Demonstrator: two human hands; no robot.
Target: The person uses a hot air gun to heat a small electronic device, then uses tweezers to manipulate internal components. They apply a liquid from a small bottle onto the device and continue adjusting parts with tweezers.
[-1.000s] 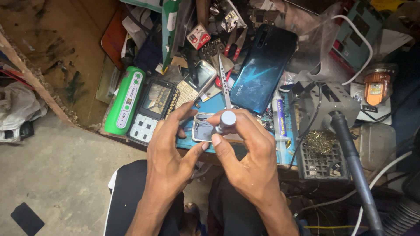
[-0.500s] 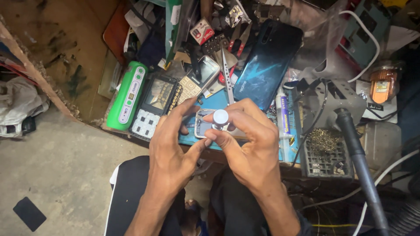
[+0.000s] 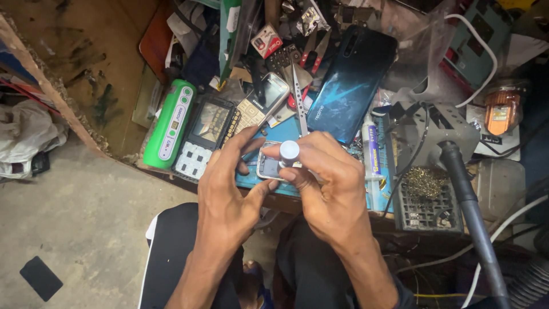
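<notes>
While my left hand (image 3: 229, 194) steadies the small phone (image 3: 267, 167) on the blue mat (image 3: 286, 133), fingers pinching its edge, my right hand (image 3: 326, 183) grips a white-capped screwdriver (image 3: 289, 152) upright over it.

A: What are the hands on?

B: The right hand (image 3: 326, 189) pinches a screwdriver with a round white cap (image 3: 289, 151), standing over a small silver keypad phone (image 3: 269, 166). The left hand (image 3: 229, 194) steadies that phone in its grip at nine o'clock.

A: And around them?

B: At twelve o'clock lie steel tweezers (image 3: 299, 106); at one o'clock a dark blue glossy smartphone (image 3: 350, 86); at ten o'clock a green oblong device (image 3: 170, 123). All rest on the cluttered table (image 3: 114, 68).
</notes>
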